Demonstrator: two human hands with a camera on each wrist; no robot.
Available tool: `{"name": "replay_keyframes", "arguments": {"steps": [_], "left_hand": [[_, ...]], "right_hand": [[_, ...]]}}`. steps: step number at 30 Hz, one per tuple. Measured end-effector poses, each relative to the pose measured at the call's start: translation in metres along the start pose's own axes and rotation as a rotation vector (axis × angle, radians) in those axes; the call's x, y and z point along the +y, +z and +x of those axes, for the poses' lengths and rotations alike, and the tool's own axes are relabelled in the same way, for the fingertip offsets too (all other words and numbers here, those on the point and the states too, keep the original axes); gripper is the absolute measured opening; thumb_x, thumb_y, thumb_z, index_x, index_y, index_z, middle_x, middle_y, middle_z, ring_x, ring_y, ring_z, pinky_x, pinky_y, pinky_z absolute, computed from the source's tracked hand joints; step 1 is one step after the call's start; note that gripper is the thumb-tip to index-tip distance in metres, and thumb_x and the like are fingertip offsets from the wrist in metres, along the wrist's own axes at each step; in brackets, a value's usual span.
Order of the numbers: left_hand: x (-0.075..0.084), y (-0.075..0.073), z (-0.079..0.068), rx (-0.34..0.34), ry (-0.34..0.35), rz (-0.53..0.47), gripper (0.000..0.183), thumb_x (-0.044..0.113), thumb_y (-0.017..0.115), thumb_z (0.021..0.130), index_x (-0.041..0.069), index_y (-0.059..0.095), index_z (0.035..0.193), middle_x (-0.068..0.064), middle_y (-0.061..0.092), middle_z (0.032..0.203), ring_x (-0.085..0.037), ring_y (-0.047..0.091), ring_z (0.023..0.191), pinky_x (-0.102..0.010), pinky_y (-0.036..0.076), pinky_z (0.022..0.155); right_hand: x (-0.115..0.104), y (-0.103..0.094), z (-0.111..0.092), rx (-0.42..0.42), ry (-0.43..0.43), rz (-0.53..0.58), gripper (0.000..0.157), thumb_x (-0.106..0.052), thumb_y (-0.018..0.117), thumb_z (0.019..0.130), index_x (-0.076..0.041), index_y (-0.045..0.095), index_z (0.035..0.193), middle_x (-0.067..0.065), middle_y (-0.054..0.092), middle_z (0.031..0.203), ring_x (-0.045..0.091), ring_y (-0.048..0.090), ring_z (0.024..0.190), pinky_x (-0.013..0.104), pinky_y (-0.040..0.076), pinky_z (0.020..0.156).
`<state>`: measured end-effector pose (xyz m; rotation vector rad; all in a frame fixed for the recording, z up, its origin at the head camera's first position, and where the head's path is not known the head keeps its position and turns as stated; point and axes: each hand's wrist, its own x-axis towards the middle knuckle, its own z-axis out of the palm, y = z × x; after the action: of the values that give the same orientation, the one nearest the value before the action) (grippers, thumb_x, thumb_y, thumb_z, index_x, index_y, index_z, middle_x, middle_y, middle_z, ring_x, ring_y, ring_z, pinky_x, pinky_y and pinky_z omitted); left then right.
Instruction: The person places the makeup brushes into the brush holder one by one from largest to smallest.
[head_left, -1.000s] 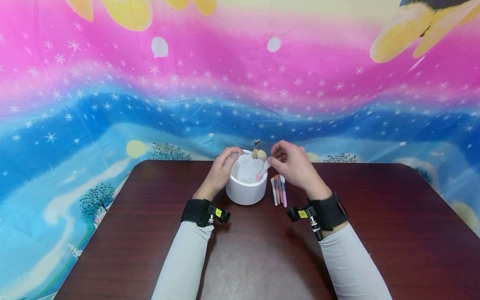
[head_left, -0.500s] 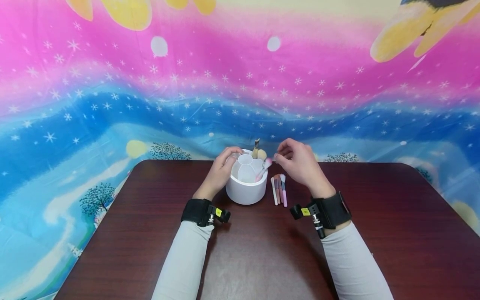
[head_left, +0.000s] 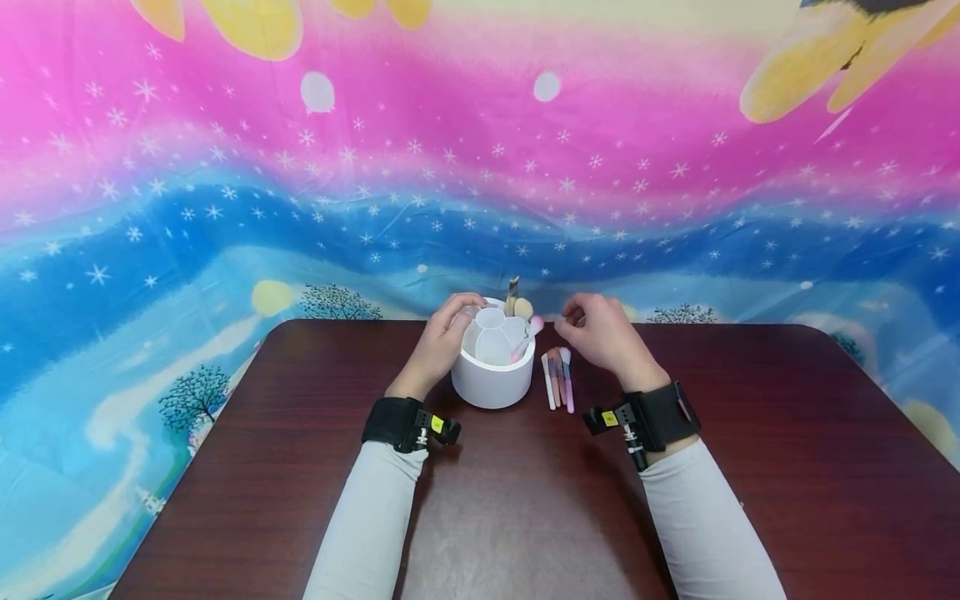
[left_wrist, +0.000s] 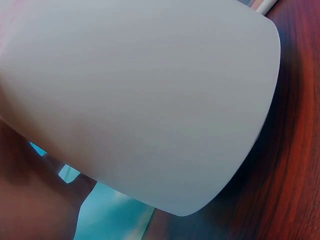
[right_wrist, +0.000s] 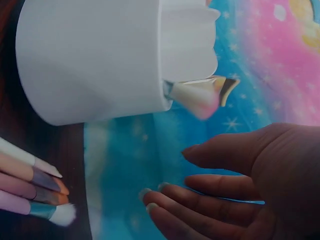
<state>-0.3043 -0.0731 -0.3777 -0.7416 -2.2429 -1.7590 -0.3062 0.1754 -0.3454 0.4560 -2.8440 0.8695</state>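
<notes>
A round white brush holder (head_left: pixel 491 387) with inner compartments stands on the table. My left hand (head_left: pixel 435 346) grips its left rim; in the left wrist view the holder's smooth wall (left_wrist: pixel 150 100) hides most of that hand. A makeup brush with pink-tipped bristles (head_left: pixel 536 324) leans in the holder's right side, bristles up. Behind it are a gold-and-dark brush (head_left: pixel 512 293) and a round cream-coloured tip (head_left: pixel 523 309). My right hand (head_left: pixel 603 337) hovers just right of the holder, apart from it. Its fingers are loosely bent and hold nothing, as the right wrist view shows.
Several makeup brushes (head_left: pixel 557 379) lie side by side on the table, right of the holder and below my right hand. The dark red-brown table (head_left: pixel 495 517) has its far edge close behind the holder. A colourful printed cloth (head_left: pixel 480 167) hangs behind it.
My right hand has let go of the pink-tipped makeup brush, which stays leaning in the holder. It has drawn away to the right and lowered slightly. The left hand keeps its place.
</notes>
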Motion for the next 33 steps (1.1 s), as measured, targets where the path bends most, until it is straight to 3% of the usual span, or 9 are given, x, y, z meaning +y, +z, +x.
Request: {"name": "replay_keyframes", "arguments": {"steps": [15, 26, 33], "left_hand": [[-0.001, 0.0, 0.0, 0.005, 0.006, -0.003, 0.026, 0.004, 0.035, 0.098, -0.002, 0.056, 0.112, -0.015, 0.049, 0.127, -0.024, 0.04, 0.121, -0.051, 0.031, 0.101], [0.002, 0.0, 0.0, 0.005, 0.007, -0.005, 0.026, 0.003, 0.035, 0.098, -0.002, 0.056, 0.111, -0.016, 0.049, 0.127, -0.024, 0.04, 0.121, -0.051, 0.031, 0.101], [0.001, 0.001, 0.0, 0.005, 0.007, -0.006, 0.026, 0.003, 0.035, 0.098, -0.003, 0.056, 0.112, -0.017, 0.049, 0.126, -0.024, 0.04, 0.121, -0.051, 0.031, 0.101]], "right_hand": [[0.012, 0.006, 0.001, -0.126, 0.096, -0.022, 0.025, -0.007, 0.063, 0.085, 0.004, 0.06, 0.108, 0.015, 0.063, 0.094, 0.026, 0.059, 0.082, 0.041, 0.051, 0.07], [0.023, 0.014, 0.002, -0.265, 0.184, -0.104, 0.008, -0.011, 0.064, 0.082, -0.002, 0.064, 0.081, 0.01, 0.061, 0.073, 0.023, 0.055, 0.064, 0.035, 0.045, 0.055], [0.025, 0.022, 0.0, -0.327, 0.194, -0.151, 0.012, -0.011, 0.064, 0.081, -0.003, 0.065, 0.072, 0.006, 0.057, 0.062, 0.02, 0.05, 0.058, 0.032, 0.04, 0.052]]}}
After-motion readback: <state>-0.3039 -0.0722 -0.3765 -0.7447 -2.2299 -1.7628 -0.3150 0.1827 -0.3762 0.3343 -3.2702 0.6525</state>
